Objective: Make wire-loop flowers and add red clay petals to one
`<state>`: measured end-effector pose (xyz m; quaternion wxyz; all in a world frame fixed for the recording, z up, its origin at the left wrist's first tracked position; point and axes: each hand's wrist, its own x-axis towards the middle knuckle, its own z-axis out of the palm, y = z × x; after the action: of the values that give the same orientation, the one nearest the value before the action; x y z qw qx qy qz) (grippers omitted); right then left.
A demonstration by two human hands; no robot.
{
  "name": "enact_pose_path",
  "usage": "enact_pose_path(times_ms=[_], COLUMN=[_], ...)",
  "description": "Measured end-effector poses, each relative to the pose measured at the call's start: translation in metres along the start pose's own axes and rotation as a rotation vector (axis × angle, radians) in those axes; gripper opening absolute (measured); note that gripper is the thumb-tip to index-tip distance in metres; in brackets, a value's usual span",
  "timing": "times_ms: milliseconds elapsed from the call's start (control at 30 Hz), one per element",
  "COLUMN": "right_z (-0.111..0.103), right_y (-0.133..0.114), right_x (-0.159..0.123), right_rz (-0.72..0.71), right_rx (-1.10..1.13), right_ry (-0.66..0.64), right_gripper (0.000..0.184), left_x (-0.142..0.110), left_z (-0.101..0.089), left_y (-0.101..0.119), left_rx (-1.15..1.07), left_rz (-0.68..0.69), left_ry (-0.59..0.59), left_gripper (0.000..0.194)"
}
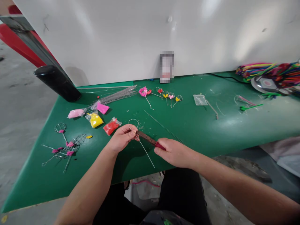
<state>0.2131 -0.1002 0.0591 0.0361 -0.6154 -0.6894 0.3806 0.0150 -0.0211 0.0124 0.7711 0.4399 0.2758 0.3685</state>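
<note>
Near the front of the green table, my left hand [122, 136] pinches a thin metal wire [147, 155]. The wire's top is bent into a rounded loop, and its straight end slants down to the right. My right hand [174, 152] is closed around the red handle of a pair of rusty pliers [147, 138]. The tips of the pliers meet the wire at my left fingers, where the exact grip is hidden. Behind my left hand lies a bag of red clay-like material [112, 126]. A few loose straight wires [161, 124] rest beyond the pliers.
Small wire pieces with pink decorations [69, 144] lie at left. Yellow [95, 120] and pink bags [76, 113] sit near a wire bundle [119, 94]. Finished-looking wire pieces [165, 94] lie farther back. A phone [167, 67] leans on the white panel; colourful stems [269, 70] lie right.
</note>
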Motion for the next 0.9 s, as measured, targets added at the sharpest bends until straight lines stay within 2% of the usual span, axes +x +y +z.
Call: enact_pose_path(times_ms=[267, 600, 700, 900], right_z=[-0.005, -0.005, -0.005, -0.008], right_y=[-0.001, 0.008, 0.010, 0.010], right_x=[-0.003, -0.004, -0.005, -0.006], right_rz=[-0.047, -0.147, -0.185, -0.243], right_rx=[-0.104, -0.218, -0.255, -0.305], right_ry=[0.017, 0.041, 0.050, 0.040], right_gripper=[0.024, 0.023, 0.022, 0.020], left_x=[0.000, -0.001, -0.001, -0.002], left_z=[0.001, -0.003, -0.006, -0.010], left_y=[0.003, 0.004, 0.003, 0.001], left_rx=[-0.019, 0.117, 0.106, 0.037], left_rz=[-0.075, -0.187, -0.193, -0.108], left_ry=[-0.005, -0.070, -0.115, -0.269], left_gripper=[0.024, 0.024, 0.024, 0.021])
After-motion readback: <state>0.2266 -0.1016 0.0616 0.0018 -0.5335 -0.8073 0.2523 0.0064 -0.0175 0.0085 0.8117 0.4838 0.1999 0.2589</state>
